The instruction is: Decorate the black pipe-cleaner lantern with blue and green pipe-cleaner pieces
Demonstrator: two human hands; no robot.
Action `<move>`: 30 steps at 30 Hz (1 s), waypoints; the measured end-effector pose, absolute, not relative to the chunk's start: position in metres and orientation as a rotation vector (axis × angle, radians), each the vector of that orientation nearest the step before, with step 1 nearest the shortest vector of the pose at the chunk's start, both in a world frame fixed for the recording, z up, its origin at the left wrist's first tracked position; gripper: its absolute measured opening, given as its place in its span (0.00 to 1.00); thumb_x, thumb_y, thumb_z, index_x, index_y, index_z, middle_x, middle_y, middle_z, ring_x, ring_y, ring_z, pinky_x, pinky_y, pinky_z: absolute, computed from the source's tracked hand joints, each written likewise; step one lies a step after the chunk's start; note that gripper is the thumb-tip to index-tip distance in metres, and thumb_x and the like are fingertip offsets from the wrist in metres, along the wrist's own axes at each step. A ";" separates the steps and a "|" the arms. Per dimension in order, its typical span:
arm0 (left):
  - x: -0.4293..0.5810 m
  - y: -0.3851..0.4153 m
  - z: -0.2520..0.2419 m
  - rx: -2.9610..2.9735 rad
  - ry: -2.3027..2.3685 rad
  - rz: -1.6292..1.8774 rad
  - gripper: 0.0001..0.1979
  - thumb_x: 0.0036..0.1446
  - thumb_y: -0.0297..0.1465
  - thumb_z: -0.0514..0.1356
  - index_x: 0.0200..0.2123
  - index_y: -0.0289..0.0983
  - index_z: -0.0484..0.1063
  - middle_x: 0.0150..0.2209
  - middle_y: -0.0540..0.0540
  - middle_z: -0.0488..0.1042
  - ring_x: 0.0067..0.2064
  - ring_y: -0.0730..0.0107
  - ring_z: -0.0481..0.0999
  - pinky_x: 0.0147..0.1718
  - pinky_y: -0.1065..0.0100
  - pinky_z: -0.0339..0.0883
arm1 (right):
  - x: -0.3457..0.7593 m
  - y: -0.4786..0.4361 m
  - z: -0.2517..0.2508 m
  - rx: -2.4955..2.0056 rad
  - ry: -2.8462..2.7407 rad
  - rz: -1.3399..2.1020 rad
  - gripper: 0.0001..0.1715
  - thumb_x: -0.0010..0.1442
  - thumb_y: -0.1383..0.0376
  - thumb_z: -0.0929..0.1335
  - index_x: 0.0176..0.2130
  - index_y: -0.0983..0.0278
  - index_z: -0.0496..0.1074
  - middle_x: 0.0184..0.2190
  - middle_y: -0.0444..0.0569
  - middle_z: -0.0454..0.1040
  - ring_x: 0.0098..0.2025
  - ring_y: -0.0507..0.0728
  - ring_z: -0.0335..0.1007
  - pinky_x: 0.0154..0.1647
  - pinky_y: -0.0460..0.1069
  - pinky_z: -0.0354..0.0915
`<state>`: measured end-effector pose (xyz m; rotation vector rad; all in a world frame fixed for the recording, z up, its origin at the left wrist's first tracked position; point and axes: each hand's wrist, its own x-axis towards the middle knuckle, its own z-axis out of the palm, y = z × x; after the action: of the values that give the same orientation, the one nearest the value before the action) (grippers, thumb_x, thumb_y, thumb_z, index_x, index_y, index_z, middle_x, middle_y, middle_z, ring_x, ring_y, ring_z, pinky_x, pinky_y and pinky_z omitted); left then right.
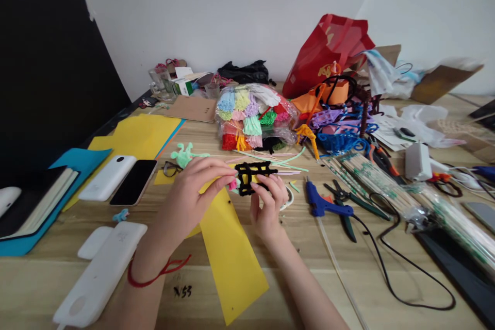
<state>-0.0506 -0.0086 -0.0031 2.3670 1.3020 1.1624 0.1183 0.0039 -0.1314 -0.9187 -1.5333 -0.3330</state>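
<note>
Above the table, a black fuzzy ladder-like frame (256, 171), apparently of pipe cleaner, is gripped in my right hand (268, 206), its fingers wrapped round the lower right part. My left hand (197, 183) pinches with thumb and fingertips at the frame's left end. Right at those fingertips is a small bright pink piece (232, 184) with a bit of pale green beside it; its exact kind is too small to tell. A yellow paper strip (232, 263) lies beneath both hands. Behind my left hand sits a mint-green pipe-cleaner figure (186, 153).
A blue glue gun (328, 203) with a black cord and green-handled pliers (344, 196) lie to the right. Bagged colourful pipe cleaners (251, 118) sit behind, near a red bag (328, 56). At left are a phone (134, 182) and a white power strip (100, 273).
</note>
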 end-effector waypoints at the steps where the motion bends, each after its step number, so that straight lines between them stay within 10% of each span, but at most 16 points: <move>1: -0.053 -0.007 -0.004 2.322 1.295 1.105 0.08 0.67 0.31 0.58 0.38 0.39 0.78 0.40 0.48 0.79 0.45 0.68 0.77 0.48 0.66 0.67 | 0.119 0.004 -0.133 -0.908 -1.537 -0.345 0.24 0.68 0.75 0.62 0.58 0.53 0.65 0.49 0.49 0.74 0.58 0.58 0.67 0.63 0.59 0.62; 30: -0.078 0.030 -0.024 1.441 1.206 0.714 0.16 0.42 0.43 0.72 0.28 0.37 0.78 0.26 0.48 0.77 0.29 0.70 0.72 0.32 0.68 0.67 | 0.127 0.013 -0.135 -0.743 -1.668 -0.284 0.20 0.67 0.76 0.65 0.53 0.57 0.67 0.46 0.49 0.78 0.58 0.57 0.69 0.55 0.56 0.69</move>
<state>-0.0784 0.0299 -0.0241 1.4412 1.2058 0.7139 0.1267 0.0132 -0.1350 -0.7431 -1.6678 -0.2838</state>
